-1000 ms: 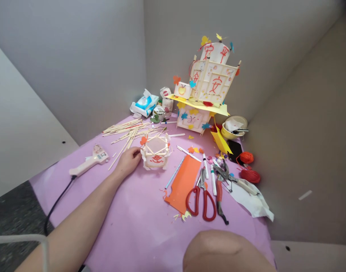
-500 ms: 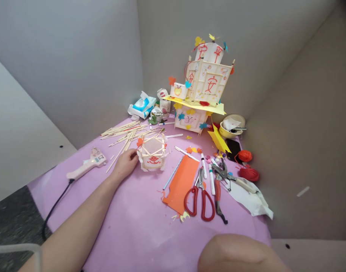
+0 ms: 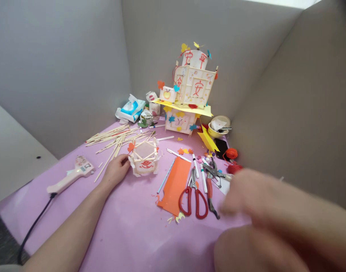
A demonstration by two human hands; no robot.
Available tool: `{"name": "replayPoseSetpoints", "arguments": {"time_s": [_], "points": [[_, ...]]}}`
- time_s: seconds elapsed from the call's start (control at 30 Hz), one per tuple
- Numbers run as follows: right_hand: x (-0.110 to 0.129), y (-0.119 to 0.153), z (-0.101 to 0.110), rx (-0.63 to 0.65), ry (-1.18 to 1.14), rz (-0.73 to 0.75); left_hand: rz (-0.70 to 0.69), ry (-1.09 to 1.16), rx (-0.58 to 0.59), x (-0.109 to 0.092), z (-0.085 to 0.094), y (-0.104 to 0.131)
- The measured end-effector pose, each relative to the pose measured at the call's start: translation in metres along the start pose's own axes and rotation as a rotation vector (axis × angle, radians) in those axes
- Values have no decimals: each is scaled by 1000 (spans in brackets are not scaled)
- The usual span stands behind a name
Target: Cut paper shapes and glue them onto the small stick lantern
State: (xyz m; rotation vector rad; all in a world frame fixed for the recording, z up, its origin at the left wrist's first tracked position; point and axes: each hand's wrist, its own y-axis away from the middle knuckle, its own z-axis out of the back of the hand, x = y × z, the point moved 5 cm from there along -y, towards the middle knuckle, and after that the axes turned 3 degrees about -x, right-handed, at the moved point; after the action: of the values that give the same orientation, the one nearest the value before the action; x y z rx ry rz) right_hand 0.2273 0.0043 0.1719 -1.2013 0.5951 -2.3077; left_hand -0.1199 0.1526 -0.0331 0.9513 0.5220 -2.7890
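Note:
My left hand [image 3: 116, 169] rests on the table with its fingers curled against the left side of a small paper lantern [image 3: 144, 166]. The lantern has a frame of thin wooden sticks, white panels with a red character, and an orange paper flower at its upper left. My right hand [image 3: 237, 192], smeared by motion, is in the air at the right, above the table's front right part; its fingers cannot be made out. Closest to it are the pliers [image 3: 210, 192] and red-handled scissors [image 3: 193, 196]. Left of the scissors lies an orange paper sheet [image 3: 175, 185].
A tall decorated stick-and-paper lantern [image 3: 189, 90] stands at the back. Wooden sticks [image 3: 113, 136] lie behind the small lantern, and a corded glue gun [image 3: 73, 175] lies at left. Markers [image 3: 203, 177], red yarn [image 3: 231, 153], a yellow bowl [image 3: 216, 132] and a tissue pack [image 3: 131, 109] sit around.
My right hand has come into view from the right. The whole view has shifted, so most things sit further left. My left hand stays at the small lantern.

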Motion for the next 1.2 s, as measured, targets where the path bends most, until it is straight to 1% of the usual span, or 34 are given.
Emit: {"name": "replayPoseSetpoints", "arguments": {"time_s": [0.03, 0.07, 0.1, 0.13, 0.2, 0.27, 0.3, 0.33, 0.37, 0.43, 0.5, 0.57, 0.6, 0.77, 0.83, 0.9, 1.0, 1.07, 1.2], "points": [[-9, -15, 1, -153, 85, -51, 1, 1, -1, 0, 0, 0], [-23, -30, -2, -237, 159, -52, 1, -1, 1, -1, 1, 0], [-43, -45, -8, -268, 226, -33, 1, -3, 5, -2, 1, 1], [-69, -59, -15, -268, 306, -32, 1, -4, 10, -3, 2, 1], [-132, -81, -29, -212, 513, -119, 2, -2, 18, -5, 3, 2], [-191, -91, -44, -99, 677, -239, 2, 1, 20, -6, 4, 2], [-215, -92, -50, -47, 715, -291, 2, 2, 19, -6, 4, 3], [-233, -91, -55, 5, 740, -329, 1, 3, 19, -6, 4, 3], [-246, -89, -59, 45, 751, -358, 3, 3, 17, -6, 4, 3], [-261, -86, -63, 109, 740, -394, 4, 5, 17, -7, 4, 3], [-265, -84, -61, 124, 717, -409, 0, 5, 19, -8, 4, 2], [-262, -84, -52, 57, 709, -412, -5, 3, 16, -8, 4, 2], [-260, -85, -44, -12, 710, -413, -9, 4, 14, -8, 4, 3], [-242, -77, 0, -463, 695, -441, -16, 9, 11, -7, 3, 2], [-234, -72, 13, -585, 682, -461, -14, 5, 13, -7, 3, 2], [-227, -69, 23, -654, 666, -494, -11, -2, 15, -8, 3, 2], [-217, -66, 32, -703, 634, -516, -6, -11, 14, -9, 4, 1], [-207, -66, 35, -733, 611, -469, -9, -6, 14, -8, 4, 1], [-177, -66, 42, -834, 588, -291, -8, 8, 2, -7, 3, 0]]}}
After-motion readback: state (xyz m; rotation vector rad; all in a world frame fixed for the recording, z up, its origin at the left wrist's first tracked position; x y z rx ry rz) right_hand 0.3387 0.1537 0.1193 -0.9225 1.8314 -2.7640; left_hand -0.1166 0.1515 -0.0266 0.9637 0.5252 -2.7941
